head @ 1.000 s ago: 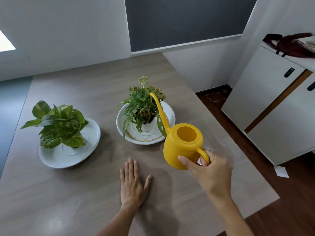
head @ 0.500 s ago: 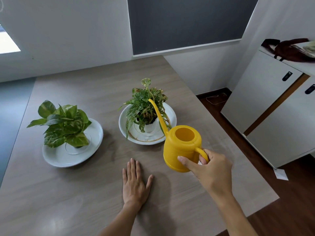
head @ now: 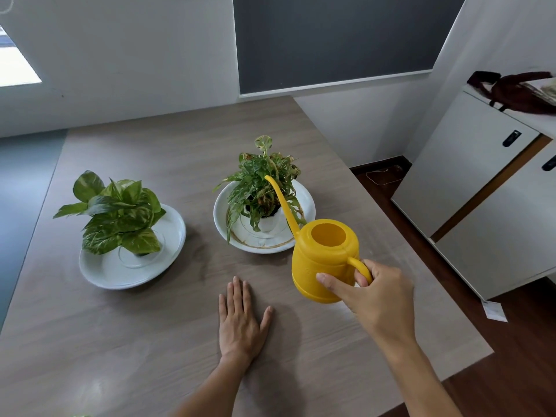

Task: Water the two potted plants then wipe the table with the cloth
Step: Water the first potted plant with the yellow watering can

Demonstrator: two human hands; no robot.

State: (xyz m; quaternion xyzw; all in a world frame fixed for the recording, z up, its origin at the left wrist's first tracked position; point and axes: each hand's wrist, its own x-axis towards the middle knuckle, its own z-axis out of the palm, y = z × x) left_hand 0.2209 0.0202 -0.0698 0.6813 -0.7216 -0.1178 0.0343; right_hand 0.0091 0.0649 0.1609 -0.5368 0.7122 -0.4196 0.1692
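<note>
My right hand (head: 377, 291) grips the handle of a yellow watering can (head: 323, 261) held above the table. Its long spout reaches up and left over the right plant (head: 263, 183), a thin-leaved plant in a small white pot on a white dish (head: 304, 203). The left plant (head: 115, 213), with broad green leaves, stands in a clear pot on another white dish (head: 99, 270). My left hand (head: 240, 319) lies flat, palm down, on the wooden table (head: 150, 341), fingers together. No cloth is in view.
The table's right edge runs diagonally beside a dark wood floor (head: 511, 371). A white cabinet (head: 469, 188) stands to the right with a dark bag (head: 517, 90) on top. White walls and a dark panel close off the back.
The watering can's spout has shifted slightly left and lower over the right plant. My left hand has stayed flat on the table.
</note>
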